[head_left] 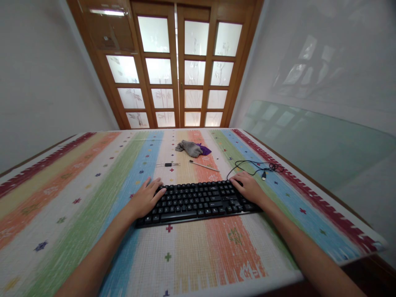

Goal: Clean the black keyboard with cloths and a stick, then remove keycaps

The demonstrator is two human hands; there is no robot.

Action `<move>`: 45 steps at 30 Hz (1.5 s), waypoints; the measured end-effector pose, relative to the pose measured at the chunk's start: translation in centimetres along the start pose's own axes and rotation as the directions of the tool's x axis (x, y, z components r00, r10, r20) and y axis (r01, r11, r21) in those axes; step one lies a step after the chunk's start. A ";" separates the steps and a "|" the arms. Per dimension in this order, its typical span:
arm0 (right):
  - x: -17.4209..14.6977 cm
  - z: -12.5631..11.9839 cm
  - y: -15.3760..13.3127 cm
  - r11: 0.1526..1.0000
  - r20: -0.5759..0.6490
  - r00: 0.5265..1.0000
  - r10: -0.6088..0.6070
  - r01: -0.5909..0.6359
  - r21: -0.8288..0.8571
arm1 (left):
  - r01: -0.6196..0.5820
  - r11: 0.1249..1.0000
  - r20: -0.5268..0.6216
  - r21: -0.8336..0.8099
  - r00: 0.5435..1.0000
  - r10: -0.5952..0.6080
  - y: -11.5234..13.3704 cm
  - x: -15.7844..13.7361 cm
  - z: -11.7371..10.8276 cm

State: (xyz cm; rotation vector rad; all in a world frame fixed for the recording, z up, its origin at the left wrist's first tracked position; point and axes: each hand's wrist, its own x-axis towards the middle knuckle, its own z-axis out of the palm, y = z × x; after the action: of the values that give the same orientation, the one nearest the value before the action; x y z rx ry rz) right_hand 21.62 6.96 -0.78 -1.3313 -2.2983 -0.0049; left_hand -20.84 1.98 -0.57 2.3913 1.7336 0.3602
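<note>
A black computer keyboard (192, 200) lies across the near middle of the table, its keys facing up. My left hand (147, 198) grips the left end, with the thumb over the keys and the fingers along the far left corner. At the opposite end, my right hand (247, 187) holds the far right corner, its fingers bent over the back edge. The keyboard's black cable (244, 163) runs out behind my right hand into a loose tangle, and its USB plug (264, 176) rests on the cloth.
Beyond the keyboard lie a toothbrush (204, 166), a small black item with thin pale ends (168, 164), and a crumpled grey cloth (189, 148) beside a purple one (205, 149). A striped tablecloth (102, 198) covers the table. Glass-paned wooden doors (179, 95) stand behind it.
</note>
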 end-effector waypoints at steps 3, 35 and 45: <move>0.0 -0.1 -0.1 1.000 0.006 1.000 0.008 -0.008 -0.011 | -0.027 1.000 -0.019 -0.008 0.999 0.027 -0.1 0.1 0.1; 17.2 6.9 -5.1 0.992 0.184 0.976 0.113 -0.122 0.036 | -0.018 1.000 -0.075 -0.004 0.997 0.017 1.6 -0.4 -0.6; 21.5 10.4 -7.8 0.980 0.178 0.966 0.186 -0.195 0.039 | -0.017 0.999 -0.076 -0.033 0.997 0.014 1.6 -0.4 -0.5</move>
State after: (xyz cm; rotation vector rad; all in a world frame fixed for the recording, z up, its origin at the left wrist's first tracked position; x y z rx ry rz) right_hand 2.20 22.87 0.56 -1.5727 -2.2810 0.2475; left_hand -19.60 1.13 0.28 2.3979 1.7267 0.4849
